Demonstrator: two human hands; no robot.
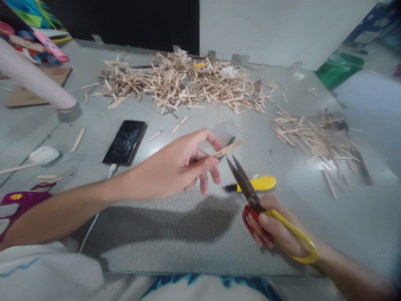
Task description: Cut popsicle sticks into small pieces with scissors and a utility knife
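Between the thumb and fingers of my left hand [191,163] is a small flat wooden stick [227,149] with a dark mark on it, its far end blurred. My right hand [278,230] grips a pair of scissors [250,196] with yellow and red handles. The blades stand slightly apart, their tips close below the stick but not touching it. A yellow utility knife [258,183] lies on the table just behind the scissors. Beyond the stick, a dark pen-like tip [232,140] shows, partly hidden.
A large heap of wooden sticks [188,83] lies at the back, a smaller pile [313,133] at the right. A phone [125,142] with a white cable [90,230] is at the left. Further left are a white mouse-shaped object [44,155] and a pale tube [34,75]. A green bin [341,69] stands back right.
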